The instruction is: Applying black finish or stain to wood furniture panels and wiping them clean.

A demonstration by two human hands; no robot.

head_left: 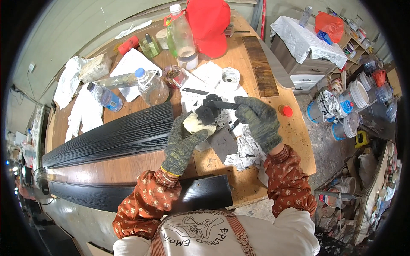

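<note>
My left hand (pixel 181 147), in a green-grey knit glove, is closed on a cream-coloured pad (pixel 194 124) with a black patch on it. My right hand (pixel 258 121), gloved alike, grips a black strip-like tool (pixel 224 105). Its far end reaches to a black lump (pixel 208 113) over the pad; whether they touch I cannot tell. Under both hands lie black-stained white papers (pixel 209 73) and a dark grey square sheet (pixel 223 146). Left of my left hand, a black wood-grained board (pixel 124 133) lies across the table, and a second black board (pixel 205 190) runs along the near edge.
A clear jug with a blue cap (pixel 152 89), a water bottle (pixel 105 98) and a tall bottle (pixel 184 40) stand on the table (pixel 294 145). A red cap (pixel 208 25) sits at the back. A brown board (pixel 260 66) and a red lid (pixel 286 111) lie at the right.
</note>
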